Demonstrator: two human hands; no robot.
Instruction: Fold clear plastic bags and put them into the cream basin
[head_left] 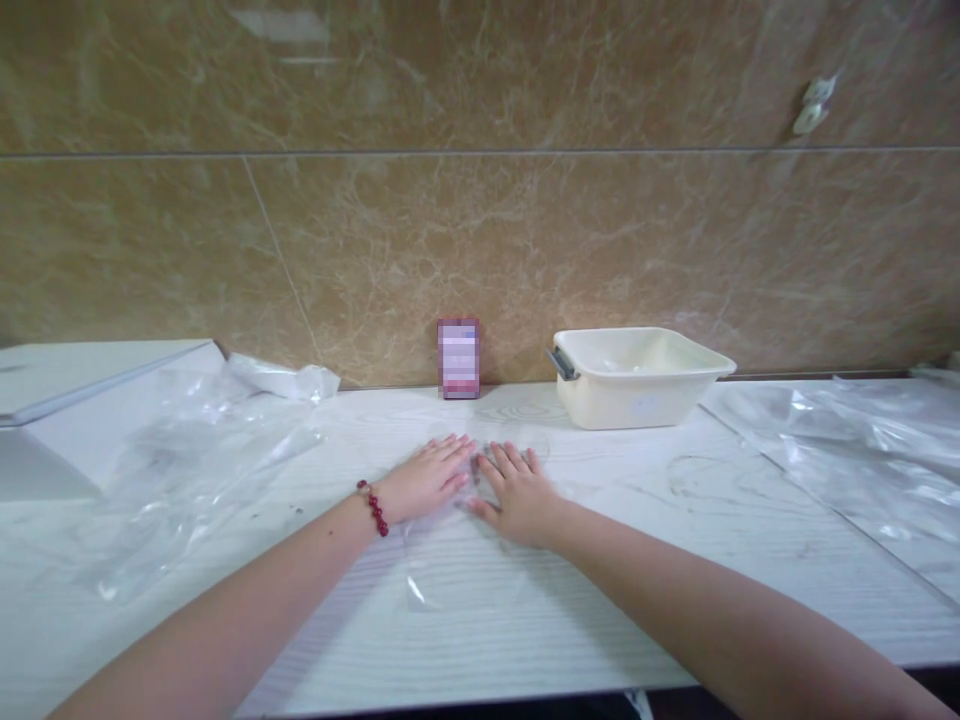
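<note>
A clear plastic bag [457,585] lies flat on the white wood-grain table, its edges faint against the surface. My left hand [429,478], with a red bead bracelet [373,508] at the wrist, rests palm down on the bag, fingers stretched out. Just beside it, my right hand [517,495] is also laid flat with its fingers spread, pressing on the plastic. The fingertips of the two hands are close together. Neither hand grips anything.
A cream plastic tub [630,400] with a grey handle stands behind on the right. A phone [458,358] leans upright against the marble wall. Crumpled clear bags [217,470] lie at the left by a white box [127,400], with more plastic sheets [862,440] at right.
</note>
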